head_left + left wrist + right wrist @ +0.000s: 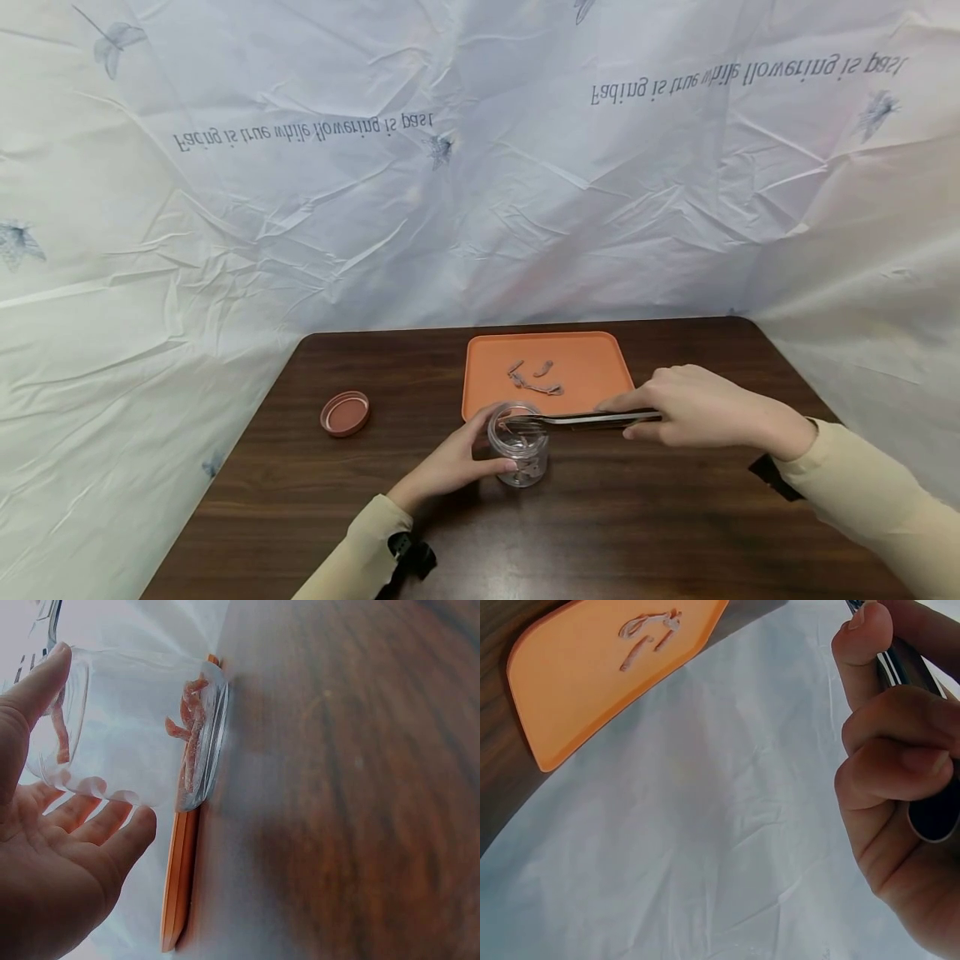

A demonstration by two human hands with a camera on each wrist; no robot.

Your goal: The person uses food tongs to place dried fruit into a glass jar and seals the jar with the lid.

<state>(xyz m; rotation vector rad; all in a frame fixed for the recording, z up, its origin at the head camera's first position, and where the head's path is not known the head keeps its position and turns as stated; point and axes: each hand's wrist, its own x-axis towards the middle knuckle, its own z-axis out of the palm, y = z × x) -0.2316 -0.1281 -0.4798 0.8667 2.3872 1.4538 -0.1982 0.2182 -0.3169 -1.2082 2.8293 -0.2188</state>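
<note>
My left hand point(450, 462) grips a clear jar point(528, 471) that stands upright on the table, thumb and fingers around its upper part. In the left wrist view, several reddish, white-dusted strips point(193, 739) lie at the jar's bottom. Another strip point(61, 735) hangs inside its mouth. My right hand point(693, 408) holds metal tongs point(581, 419) nearly level, their tips at the jar's opening. Fingers curl round the tongs' handle point(906, 664) in the right wrist view. More strips point(536, 386) lie on an orange tray point(592, 362) just behind the jar.
A reddish-brown round lid point(346, 414) rests at the left of the dark wooden table point(277, 492). White printed sheeting point(480, 208) rises behind the table and along both sides.
</note>
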